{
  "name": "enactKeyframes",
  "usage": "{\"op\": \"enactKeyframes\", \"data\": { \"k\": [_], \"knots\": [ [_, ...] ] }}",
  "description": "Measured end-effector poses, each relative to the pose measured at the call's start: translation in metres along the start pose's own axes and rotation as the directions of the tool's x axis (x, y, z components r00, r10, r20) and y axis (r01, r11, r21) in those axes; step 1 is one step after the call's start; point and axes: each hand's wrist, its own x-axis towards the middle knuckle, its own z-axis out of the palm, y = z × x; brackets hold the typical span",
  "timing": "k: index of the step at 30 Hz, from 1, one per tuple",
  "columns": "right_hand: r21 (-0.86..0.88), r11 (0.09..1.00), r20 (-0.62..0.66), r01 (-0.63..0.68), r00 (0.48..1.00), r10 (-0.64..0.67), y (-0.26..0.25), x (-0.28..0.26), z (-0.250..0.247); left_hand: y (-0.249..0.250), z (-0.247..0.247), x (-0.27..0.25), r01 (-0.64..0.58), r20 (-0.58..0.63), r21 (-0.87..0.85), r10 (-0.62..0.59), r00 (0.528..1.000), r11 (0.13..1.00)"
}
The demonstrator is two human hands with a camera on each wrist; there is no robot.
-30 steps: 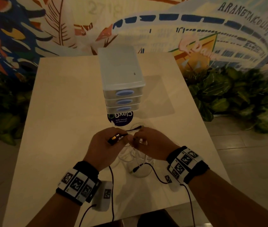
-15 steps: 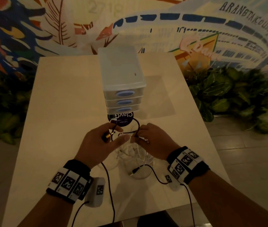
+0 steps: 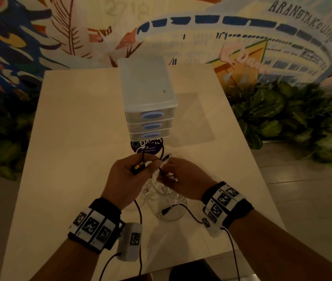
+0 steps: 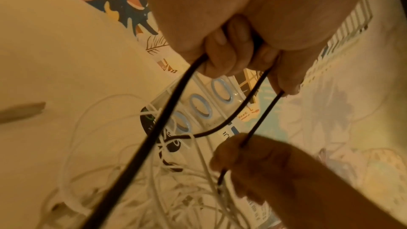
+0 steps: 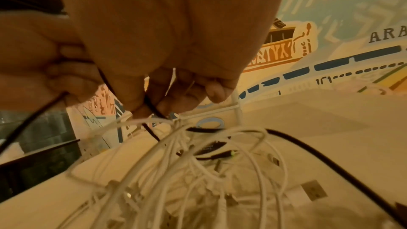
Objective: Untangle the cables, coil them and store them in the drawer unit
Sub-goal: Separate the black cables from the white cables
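In the head view my left hand [image 3: 140,165] grips a black cable [image 3: 162,154] by its orange-tipped plug [image 3: 137,168]. The left wrist view shows those fingers [image 4: 231,55] curled round the black cable [image 4: 152,138]. My right hand [image 3: 165,169] pinches the same black cable a little further along. In the right wrist view its fingertips [image 5: 167,104] also touch a white strand. A small black loop stands between the hands. Under them lies a tangle of white cables [image 3: 161,196] [image 5: 198,171]. The three-drawer unit [image 3: 148,98] stands just beyond, drawers closed.
A loose black USB plug [image 3: 164,211] lies on the pale table [image 3: 69,138] near me. A round dark sticker [image 3: 146,147] sits in front of the drawer unit. Leafy plants [image 3: 293,122] line both sides of the table, and a painted wall stands behind.
The short straight black end between my hands has been bent into a small loop. Both hands have edged slightly towards the drawer unit and stay close together.
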Motion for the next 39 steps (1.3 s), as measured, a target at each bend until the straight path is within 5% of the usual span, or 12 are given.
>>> {"op": "enactKeyframes", "data": {
  "k": [8, 11, 17, 26, 34, 39],
  "knots": [
    [0.002, 0.993, 0.055, -0.119, 0.991, 0.119, 0.018, -0.005, -0.001, 0.012, -0.018, 0.004, -0.048, -0.206, -0.223, 0.001, 0.978, 0.974],
    [0.112, 0.992, -0.012, -0.063, 0.998, 0.065, 0.014, -0.006, -0.005, 0.004, -0.021, 0.004, 0.009, -0.128, -0.162, -0.03, 0.991, 0.987],
    [-0.027, 0.999, -0.024, 0.029, 0.999, -0.03, -0.003, -0.002, -0.012, -0.014, -0.008, -0.003, 0.1, 0.15, 0.13, -0.119, 0.981, 0.987],
    [-0.039, 0.996, 0.009, 0.079, 0.997, -0.078, -0.01, -0.001, -0.01, -0.018, 0.0, -0.002, -0.015, 0.041, 0.279, 0.003, 0.999, 0.96],
    [-0.102, 0.987, 0.154, -0.123, 0.978, 0.138, 0.017, -0.005, 0.011, 0.008, -0.017, 0.002, -0.039, -0.233, -0.22, -0.014, 0.972, 0.975],
    [-0.094, 0.993, 0.14, -0.069, 0.987, 0.081, 0.017, -0.008, 0.004, 0.001, -0.03, 0.007, -0.025, -0.247, -0.284, -0.048, 0.968, 0.958]
  ]
}}
